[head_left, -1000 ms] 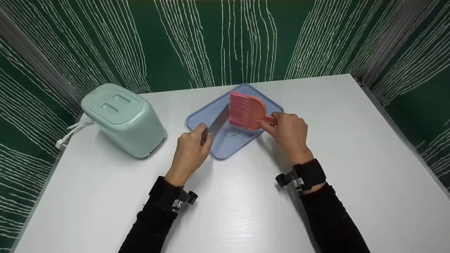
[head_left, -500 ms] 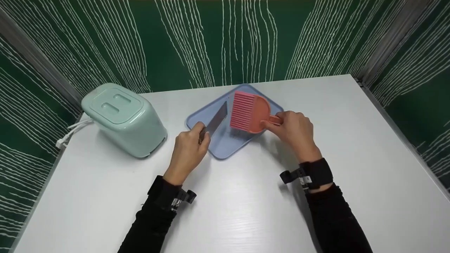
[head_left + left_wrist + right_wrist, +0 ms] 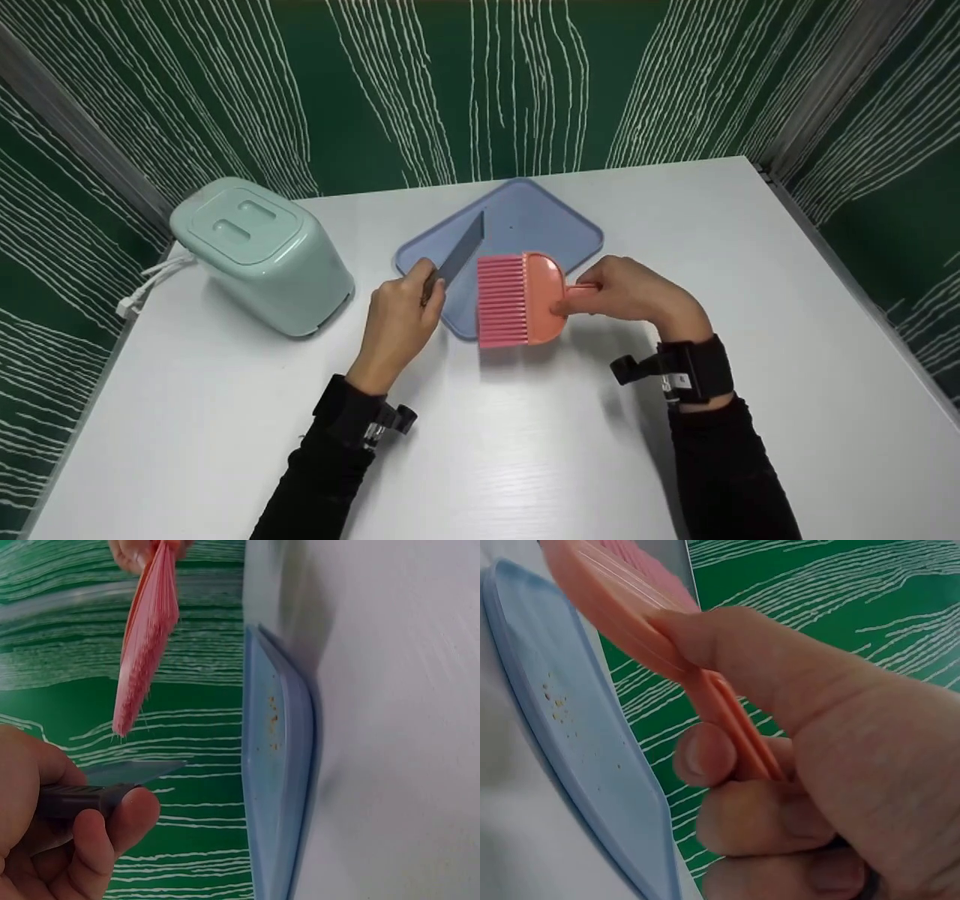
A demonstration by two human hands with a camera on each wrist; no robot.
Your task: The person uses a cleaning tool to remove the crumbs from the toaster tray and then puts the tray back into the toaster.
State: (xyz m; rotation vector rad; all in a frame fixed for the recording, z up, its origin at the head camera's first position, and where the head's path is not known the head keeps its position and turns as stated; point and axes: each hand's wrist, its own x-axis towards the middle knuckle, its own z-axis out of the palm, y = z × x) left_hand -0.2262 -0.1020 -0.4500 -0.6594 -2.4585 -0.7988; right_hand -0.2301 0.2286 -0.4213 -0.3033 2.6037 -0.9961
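Observation:
My right hand point(image 3: 637, 289) grips the short orange handle of a hand brush point(image 3: 547, 300), its thumb on the orange head. The brush's pink bristles point(image 3: 150, 637) point left, and the left wrist view shows them raised off the tray. A knife point(image 3: 463, 246) with a flat grey blade and dark handle is held in my left hand point(image 3: 396, 326), blade slanting up and away over the tray's left part. Beneath both lies a blue rectangular tray point(image 3: 544, 217). Small brown crumbs point(image 3: 557, 703) are scattered on its floor; in the head view the brush overlaps the tray's near right side.
A mint-green toaster point(image 3: 300, 270) with a lidded top stands on the left of the white table point(image 3: 480, 457). Its white cord and plug point(image 3: 139, 300) lie by the table's left edge. Green walls with white lines point(image 3: 450, 90) enclose the back and sides.
My right hand has drawn the brush toward me, from over the tray's middle to its near right edge, turning the bristles level. The knife has shifted slightly left, still in my left hand.

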